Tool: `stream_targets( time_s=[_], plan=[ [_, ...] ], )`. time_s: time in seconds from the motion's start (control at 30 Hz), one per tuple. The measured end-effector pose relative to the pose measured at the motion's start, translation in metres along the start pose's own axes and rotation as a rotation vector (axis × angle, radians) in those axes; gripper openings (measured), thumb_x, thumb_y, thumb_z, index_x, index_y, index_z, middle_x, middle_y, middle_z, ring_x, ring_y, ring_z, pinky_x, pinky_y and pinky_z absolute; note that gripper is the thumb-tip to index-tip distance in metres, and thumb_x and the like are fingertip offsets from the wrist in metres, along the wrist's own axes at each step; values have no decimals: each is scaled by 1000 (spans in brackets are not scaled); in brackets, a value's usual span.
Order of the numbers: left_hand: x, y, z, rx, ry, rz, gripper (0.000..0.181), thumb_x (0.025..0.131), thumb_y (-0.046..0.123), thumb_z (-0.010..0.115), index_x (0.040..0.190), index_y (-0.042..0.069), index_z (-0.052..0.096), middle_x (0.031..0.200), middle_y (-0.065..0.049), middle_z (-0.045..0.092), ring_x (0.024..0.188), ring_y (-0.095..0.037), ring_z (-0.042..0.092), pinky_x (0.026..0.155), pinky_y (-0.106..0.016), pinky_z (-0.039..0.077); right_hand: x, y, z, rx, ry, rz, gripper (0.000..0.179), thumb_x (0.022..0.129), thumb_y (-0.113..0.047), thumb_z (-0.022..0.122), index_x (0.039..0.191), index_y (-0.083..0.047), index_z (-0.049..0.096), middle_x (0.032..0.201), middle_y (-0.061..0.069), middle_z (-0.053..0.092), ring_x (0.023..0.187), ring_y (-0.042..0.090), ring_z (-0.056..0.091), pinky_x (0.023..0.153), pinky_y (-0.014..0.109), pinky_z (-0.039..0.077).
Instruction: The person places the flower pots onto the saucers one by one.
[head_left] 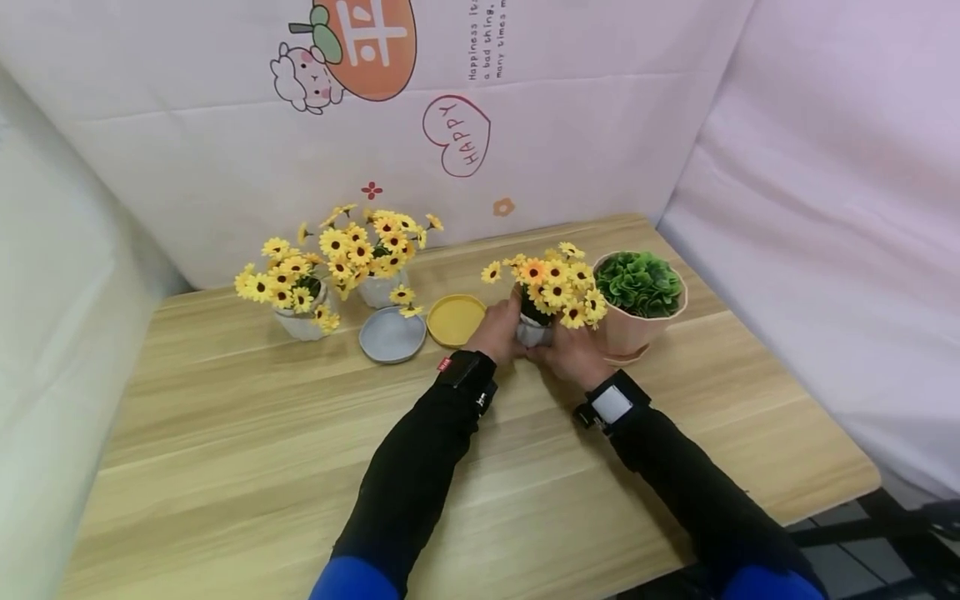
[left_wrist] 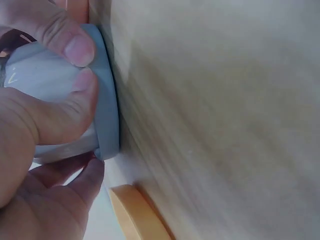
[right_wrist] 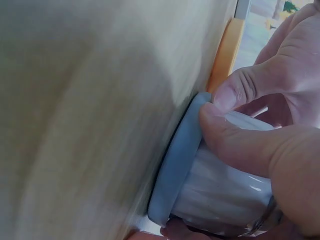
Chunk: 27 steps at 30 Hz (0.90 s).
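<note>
Head view first: both bare hands meet around a small white flowerpot of yellow daisies, toward the right side of the wooden table. From here, the left hand curls about the pot's left side and the right hand about its right, so the pot is pinched between them. Both wrist views show the base of that pot seated in a shallow blue-grey saucer, low at the tabletop; whether the saucer fully touches the wood, I cannot tell. The two thumbs press side by side on the near face of the pot, tips just at the saucer's edge, while the left hand's other fingers bend round to the far side.

Just right of the hands stands a pink flowerpot with a leafy green plant, a pink saucer under it. Just left of the left hand lies a yellow saucer, and beside that a grey saucer. Farther left, two more white pots of yellow daisies stand upright, one nearer the table's left edge, the other behind the grey saucer. Black straps circle both wrists, over black sleeves.
</note>
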<state>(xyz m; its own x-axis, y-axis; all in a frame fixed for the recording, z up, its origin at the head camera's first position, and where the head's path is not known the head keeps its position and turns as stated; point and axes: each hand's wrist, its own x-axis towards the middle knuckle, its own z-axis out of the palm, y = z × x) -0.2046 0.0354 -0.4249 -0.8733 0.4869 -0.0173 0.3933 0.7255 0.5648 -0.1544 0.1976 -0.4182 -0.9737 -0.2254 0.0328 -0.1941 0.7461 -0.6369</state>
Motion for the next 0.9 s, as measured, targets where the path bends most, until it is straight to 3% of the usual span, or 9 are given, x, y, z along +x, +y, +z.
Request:
stream_targets(
  time_s=[0.07, 0.3, 0.57, 0.9],
  plan=[
    [3, -2, -2, 18, -2, -6, 115, 85, 8, 88, 168, 0, 9, 149, -27, 56, 137, -41, 57, 117, -49, 49, 5, 0, 1, -9, -2, 20, 94, 93, -10, 79, 163, 7, 19, 165, 33, 33, 154, 47, 33, 131, 57, 24],
    [19, -1, -6, 13, -33, -38, 112, 88, 8, 85, 169, 3, 7, 151, -25, 55, 139, -41, 55, 118, -46, 48, 20, 1, -2, -48, -36, 140, 88, 96, -16, 77, 162, 7, 21, 152, 39, 47, 141, 49, 50, 120, 57, 42],
    [38, -6, -6, -16, -43, -39, 115, 88, 7, 86, 170, 8, 5, 152, -25, 53, 141, -40, 54, 119, -46, 48, 35, 6, -7, -1, -51, 185, 84, 98, -9, 74, 162, 5, 22, 156, 35, 44, 144, 46, 47, 123, 56, 39],
    [47, -12, -12, -68, -90, -44, 122, 88, 6, 86, 170, 10, -4, 162, -24, 44, 148, -37, 48, 121, -44, 46, 42, 5, -5, 13, -46, 223, 87, 99, -12, 72, 165, 2, 18, 166, 29, 34, 152, 43, 38, 127, 54, 34]
  ],
)
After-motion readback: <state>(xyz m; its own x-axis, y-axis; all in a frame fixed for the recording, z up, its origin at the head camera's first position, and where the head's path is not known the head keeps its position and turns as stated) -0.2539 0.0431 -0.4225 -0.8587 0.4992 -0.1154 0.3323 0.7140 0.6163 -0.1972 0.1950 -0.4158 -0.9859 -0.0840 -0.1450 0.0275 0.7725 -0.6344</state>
